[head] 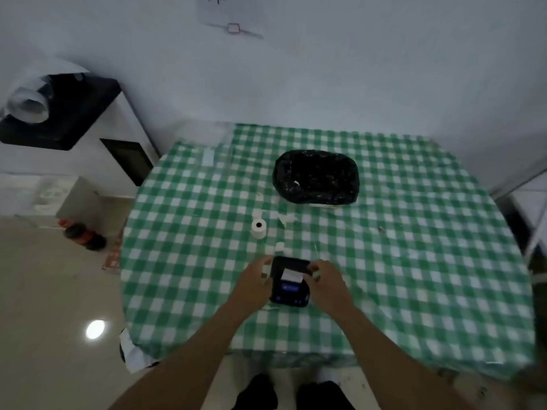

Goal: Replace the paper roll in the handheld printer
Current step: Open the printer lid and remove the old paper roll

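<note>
Here, both hands' curled fingers (268, 263) on the handheld printer (290, 281), left hand (254, 282) and right hand (325, 282) flanking it.

Handheld printer (290, 287): a small black unit lying flat on the green-and-white checked desk (384, 261), near its front edge. Its far end carries a dark rounded cover section; a short white strip of paper (291, 275) shows at the middle of the body. Below the strip, on the near half, a small screen glows blue. The left hand (254, 282) touches the printer's left side and the right hand (325, 284) its right side.

Paper roll (259, 228): white, cylindrical, with a dark core hole facing the camera, standing on the desk beyond the printer and to its left, apart from it.
</note>
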